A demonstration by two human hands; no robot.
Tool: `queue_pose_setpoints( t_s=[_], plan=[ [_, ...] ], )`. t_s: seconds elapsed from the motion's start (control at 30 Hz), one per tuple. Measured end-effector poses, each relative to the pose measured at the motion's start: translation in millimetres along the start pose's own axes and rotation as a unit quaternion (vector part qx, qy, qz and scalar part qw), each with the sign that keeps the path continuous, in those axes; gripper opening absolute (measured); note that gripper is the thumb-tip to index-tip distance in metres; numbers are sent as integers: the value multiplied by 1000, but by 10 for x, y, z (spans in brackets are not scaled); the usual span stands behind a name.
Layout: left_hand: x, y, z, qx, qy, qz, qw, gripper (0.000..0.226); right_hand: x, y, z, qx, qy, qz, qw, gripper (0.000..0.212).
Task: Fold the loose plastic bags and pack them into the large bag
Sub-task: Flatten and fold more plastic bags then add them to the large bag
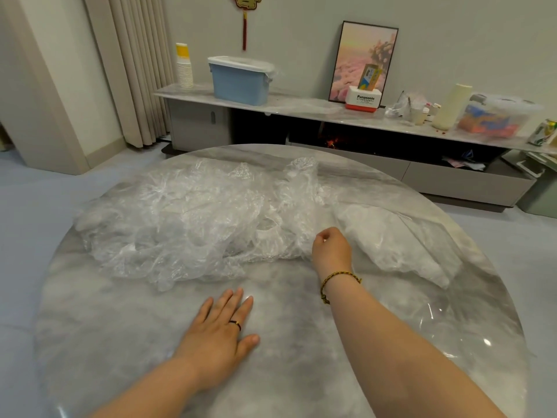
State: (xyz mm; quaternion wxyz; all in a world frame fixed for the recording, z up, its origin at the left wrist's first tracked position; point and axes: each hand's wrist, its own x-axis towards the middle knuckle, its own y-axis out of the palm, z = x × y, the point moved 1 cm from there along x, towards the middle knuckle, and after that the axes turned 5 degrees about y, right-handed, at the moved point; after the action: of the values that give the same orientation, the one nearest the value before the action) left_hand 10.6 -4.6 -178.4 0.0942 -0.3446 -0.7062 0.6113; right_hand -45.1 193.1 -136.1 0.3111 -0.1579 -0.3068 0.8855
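Observation:
A heap of loose, crumpled clear plastic bags (180, 218) covers the far half of the round marble table (301, 342). To its right lies a larger, flatter clear bag (398, 236) with white contents showing through. My right hand (331, 248) reaches to the heap's right edge, fingers curled and pinching clear plastic. My left hand (220, 330) rests flat on the bare tabletop just in front of the heap, fingers straight.
Behind the table runs a low sideboard (301, 107) with a blue bin (241, 79), stacked paper cups (184, 66), a framed picture (363, 61), a Panasonic box (364, 99) and a clear storage box (494, 116). Curtains (132, 67) hang at the left.

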Motion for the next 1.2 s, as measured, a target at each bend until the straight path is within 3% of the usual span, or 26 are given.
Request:
queue_pose_setpoints(
  t_s=[0.17, 0.27, 0.3, 0.37, 0.4, 0.53, 0.67, 0.9, 1.0, 1.03, 1.1, 1.2],
  plan=[
    [-2, -14, -20, -3, 0, -2, 1000, 139, -212, -60, 51, -8, -101, -6, 995, 22],
    [-73, -32, -59, -14, -24, 22, 999, 84, -270, -71, -1, -92, -135, 40, 986, 25],
    [-102, -27, -59, -23, -28, 24, 999, 92, -267, -80, -15, -124, -125, 58, 983, 28],
    [-139, 4, -54, -15, -10, 9, 1000, 136, -220, -108, -13, -166, -76, 88, 979, 35],
    [-159, 19, -33, -6, -11, 2, 1000, 147, -210, -113, -3, -188, -51, 106, 975, 37],
    [-172, 71, 8, -2, -16, -21, 1000, 147, -189, -36, -62, -322, -20, 142, 936, 38],
    [-176, 71, 18, 4, -5, -27, 1000, 134, -204, 37, -111, -339, -24, 120, 933, 33],
    [-178, 56, 15, 3, -15, -15, 1000, 148, -436, 39, -8, -258, -223, 24, 940, 37],
    [-187, 20, -2, -20, -26, -1, 999, 148, -766, -86, 20, -199, -366, -28, 909, 32],
    [-211, -5, -16, -51, -32, -5, 998, 139, -893, -160, 5, -161, -395, -18, 904, 30],
    [-263, -101, -45, -178, -51, -53, 981, 92, -1166, -310, -94, -32, -424, 43, 904, 34],
    [-347, -273, -40, -444, -91, -133, 881, 52, -1497, -610, -201, 109, -299, 222, 922, 23]
  ],
)
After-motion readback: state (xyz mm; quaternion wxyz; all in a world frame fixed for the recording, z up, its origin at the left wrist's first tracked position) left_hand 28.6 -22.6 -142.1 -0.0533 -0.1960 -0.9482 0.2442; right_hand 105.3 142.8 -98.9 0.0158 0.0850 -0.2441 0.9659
